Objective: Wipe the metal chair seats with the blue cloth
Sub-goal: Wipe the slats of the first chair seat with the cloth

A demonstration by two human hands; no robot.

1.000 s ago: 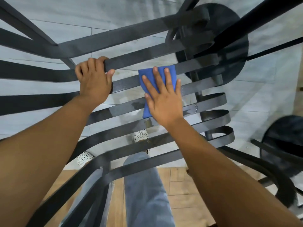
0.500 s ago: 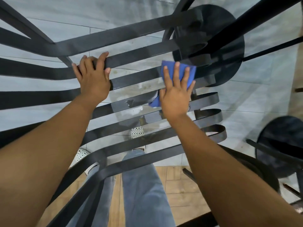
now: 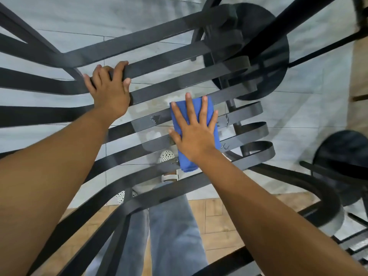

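A dark metal chair seat (image 3: 179, 78) made of several flat slats fills the middle of the head view. The blue cloth (image 3: 185, 162) lies folded across the near slats right of centre. My right hand (image 3: 196, 132) presses flat on the cloth with its fingers spread and straight. My left hand (image 3: 110, 90) grips a far slat at the left, fingers curled over its top edge. Wet smears show on the slat just left of the cloth.
A black round table base (image 3: 258, 46) stands on the grey tiled floor beyond the seat. A second round base (image 3: 344, 156) and more dark metal bars (image 3: 310, 186) sit at the right. My jeans-clad legs (image 3: 173, 226) and perforated white shoes (image 3: 167, 156) show under the slats.
My right hand has slid the blue cloth back toward me, from the far slats onto the nearer slats. My left hand keeps its grip on the far slat.
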